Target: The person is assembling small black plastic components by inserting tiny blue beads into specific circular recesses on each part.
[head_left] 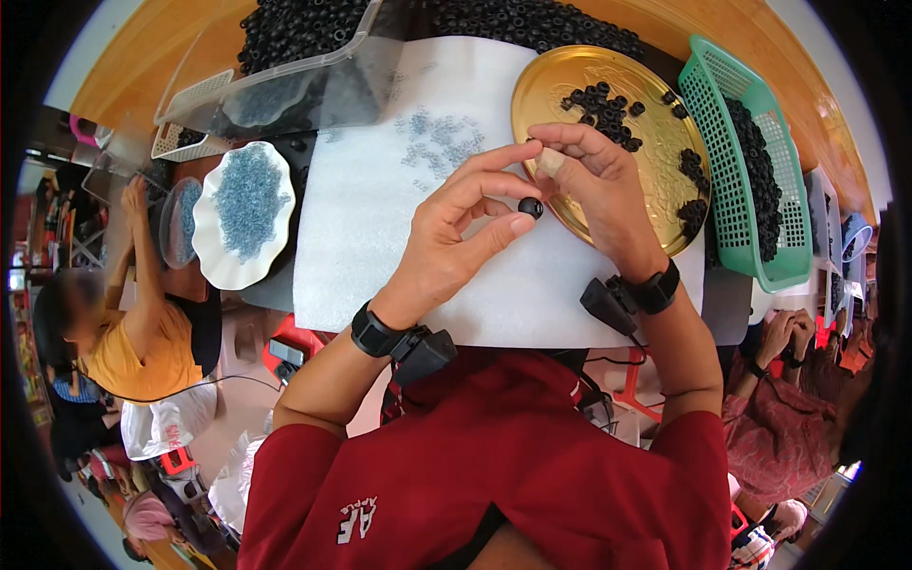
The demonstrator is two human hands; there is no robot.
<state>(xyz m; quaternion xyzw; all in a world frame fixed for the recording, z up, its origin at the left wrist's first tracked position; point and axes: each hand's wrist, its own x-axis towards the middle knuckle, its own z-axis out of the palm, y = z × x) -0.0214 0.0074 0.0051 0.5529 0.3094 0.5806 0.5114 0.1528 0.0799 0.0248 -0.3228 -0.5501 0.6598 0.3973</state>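
Note:
My left hand (446, 237) holds a small round black plastic part (531, 206) between thumb and fingers, above the white foam sheet (370, 256). Close against its index fingertip is my right hand (608, 199), thumb and fingers pinched together. A beige covering (549, 162) wraps the right thumb tip. Whatever sits in that pinch is hidden. Beneath the right hand lies a gold round tray (537, 95) with several black parts (608, 109) in loose groups. Tiny clear bluish pieces (437, 138) are scattered over the foam.
A white scalloped dish (215, 263) of clear pieces stands left, by a transparent bin (351, 66) of black parts. At right is a green basket (727, 180) with more. Black parts are heaped along the back (532, 24). People work at both sides (142, 342).

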